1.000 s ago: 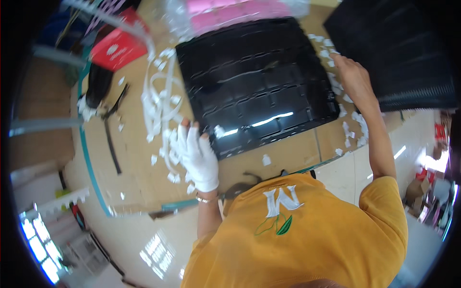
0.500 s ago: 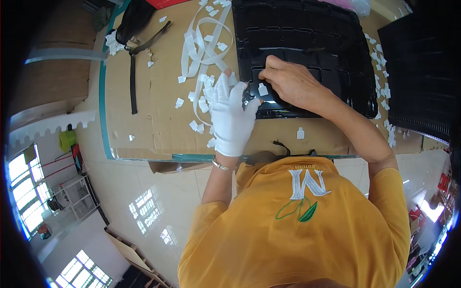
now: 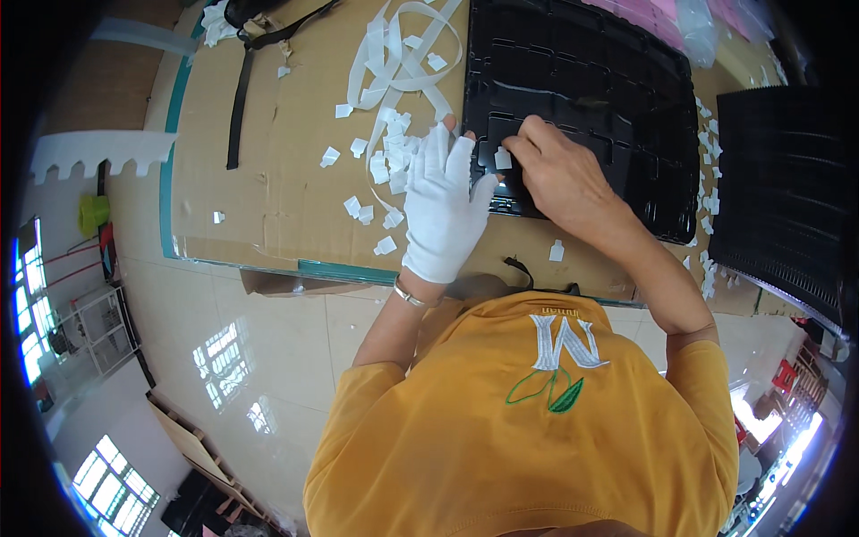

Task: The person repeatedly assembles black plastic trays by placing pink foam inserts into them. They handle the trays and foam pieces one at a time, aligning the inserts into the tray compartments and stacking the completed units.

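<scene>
Cardboard-covered table point(image 3: 286, 201) fills the upper half, tile floor point(image 3: 295, 327) below; clock positions read from mid-view, 12 at top. Left to right: black strap point(image 3: 237, 112) lying flat at 10 o'clock; coiled white strip point(image 3: 395, 40) just short of 12, loose white tabs point(image 3: 379, 168) heaped and scattered beneath it; glossy black moulded panel point(image 3: 582, 80) between 1 and 2, one white tab point(image 3: 503, 158) at its near-left corner area, 1 o'clock; a tab row point(image 3: 710, 204) along the panel's right, between 2 and 3, then a dark ribbed sheet point(image 3: 778, 170). Progress, judged from layout: looks early. One tab at the panel, no other made out on its visible surface, many loose on both sides; hands cover some of it, so count uncertain. Left hand point(image 3: 443, 210): white glove, some fingertips bare, wrist in from 7 o'clock, fingers extended over the panel's left edge, apparently closed on nothing. Right hand point(image 3: 565, 174): bare, forearm in from between 3 and 4, fingers curled, thumb and forefinger at the white tab; cannot tell whether pinching or merely pressing it.
</scene>
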A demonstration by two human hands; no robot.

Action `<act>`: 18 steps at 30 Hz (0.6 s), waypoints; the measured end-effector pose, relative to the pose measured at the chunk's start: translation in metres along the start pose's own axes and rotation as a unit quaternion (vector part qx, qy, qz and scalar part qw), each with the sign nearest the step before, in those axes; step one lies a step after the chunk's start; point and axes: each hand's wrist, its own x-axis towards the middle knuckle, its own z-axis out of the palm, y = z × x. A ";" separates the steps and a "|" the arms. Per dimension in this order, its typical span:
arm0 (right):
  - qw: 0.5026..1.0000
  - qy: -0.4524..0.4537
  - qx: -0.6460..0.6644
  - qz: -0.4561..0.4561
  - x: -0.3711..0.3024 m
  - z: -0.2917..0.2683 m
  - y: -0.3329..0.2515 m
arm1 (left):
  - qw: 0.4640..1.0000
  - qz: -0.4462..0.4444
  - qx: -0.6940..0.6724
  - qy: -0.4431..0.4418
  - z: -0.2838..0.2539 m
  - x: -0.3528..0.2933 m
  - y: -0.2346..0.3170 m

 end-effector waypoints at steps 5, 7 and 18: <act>0.997 -0.058 0.042 0.040 0.006 -0.006 -0.002 | 1.000 0.010 -0.017 0.013 0.003 -0.007 -0.011; 0.991 -0.090 0.073 0.063 0.011 -0.008 0.000 | 1.000 0.011 -0.023 0.008 0.002 -0.007 -0.012; 0.991 -0.099 0.066 0.058 0.020 -0.010 -0.001 | 0.999 0.001 -0.035 0.008 0.001 -0.007 -0.011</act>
